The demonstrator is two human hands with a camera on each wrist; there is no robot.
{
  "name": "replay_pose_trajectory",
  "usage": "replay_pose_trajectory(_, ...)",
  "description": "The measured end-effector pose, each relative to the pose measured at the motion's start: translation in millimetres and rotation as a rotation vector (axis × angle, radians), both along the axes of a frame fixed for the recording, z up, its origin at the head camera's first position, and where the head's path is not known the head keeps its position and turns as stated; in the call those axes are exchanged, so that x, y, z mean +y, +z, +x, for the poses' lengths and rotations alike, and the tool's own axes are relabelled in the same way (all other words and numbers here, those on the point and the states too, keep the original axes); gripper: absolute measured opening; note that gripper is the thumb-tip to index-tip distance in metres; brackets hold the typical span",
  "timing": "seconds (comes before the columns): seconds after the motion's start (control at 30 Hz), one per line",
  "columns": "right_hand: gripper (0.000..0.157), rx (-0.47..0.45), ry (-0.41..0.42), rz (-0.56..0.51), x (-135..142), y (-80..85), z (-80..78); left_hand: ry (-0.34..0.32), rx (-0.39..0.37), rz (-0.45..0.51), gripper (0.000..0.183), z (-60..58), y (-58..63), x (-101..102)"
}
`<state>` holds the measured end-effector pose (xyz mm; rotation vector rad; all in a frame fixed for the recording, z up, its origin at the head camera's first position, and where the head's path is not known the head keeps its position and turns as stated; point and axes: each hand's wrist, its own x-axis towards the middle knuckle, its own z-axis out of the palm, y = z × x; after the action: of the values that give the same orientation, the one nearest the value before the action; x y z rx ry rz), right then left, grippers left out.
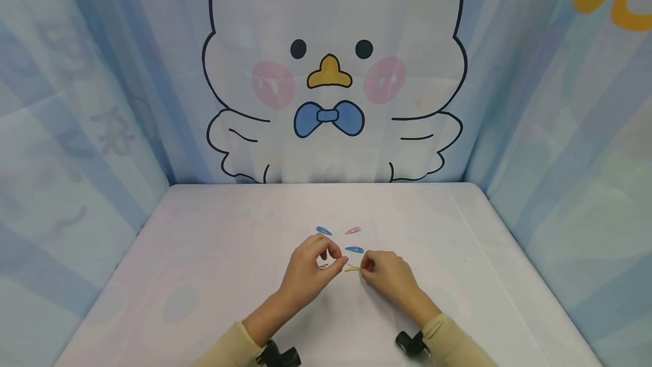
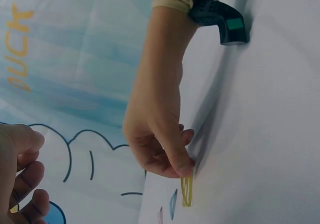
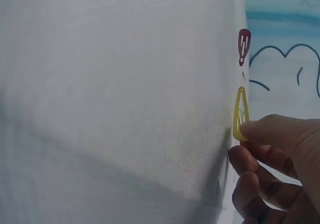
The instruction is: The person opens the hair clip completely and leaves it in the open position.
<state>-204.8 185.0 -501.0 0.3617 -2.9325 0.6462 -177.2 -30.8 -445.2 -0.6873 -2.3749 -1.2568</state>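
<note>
Yellow clip is in the right hand, pinched by its thumb and finger. Seen from the head camera, that hand is at 3 o'clock from the clip, and the free end pokes out toward 9 o'clock. I cannot tell if it touches the white surface. The left hand is at 9 o'clock, its fingers loosely bent. Beside it is a red clip. One blue clip lies near, at 12 o'clock, with a pink clip behind. Another blue clip lies at 11 o'clock.
</note>
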Motion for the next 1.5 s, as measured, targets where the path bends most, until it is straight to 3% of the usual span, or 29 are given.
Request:
replay_pose_trajectory(0.2,0.014,-0.056,-0.026,-0.025,-1,4.2,-2.2,0.008,-0.006,-0.003,0.017,1.2,-0.4,-1)
replay_pose_trajectory(0.33,0.015,-0.039,-0.037,-0.019,0,6.4,-7.5,0.006,0.001,-0.004,0.017,0.5,-2.0,-1)
replay_pose_trajectory(0.53,0.016,-0.057,-0.055,-0.022,-1,5.5,-19.5,-0.003,0.026,0.009,0.018,0.3,-3.5,-3)
replay_pose_trajectory(0.87,0.014,-0.116,-0.119,-0.029,-5,5.3,-42.5,0.032,-0.023,-0.01,0.016,0.5,-1.2,-4)
replay_pose_trajectory(1.5,0.008,-0.148,-0.088,-0.082,-3,2.1,-41.0,0.028,-0.018,-0.015,0.011,-0.6,-3.0,-3)
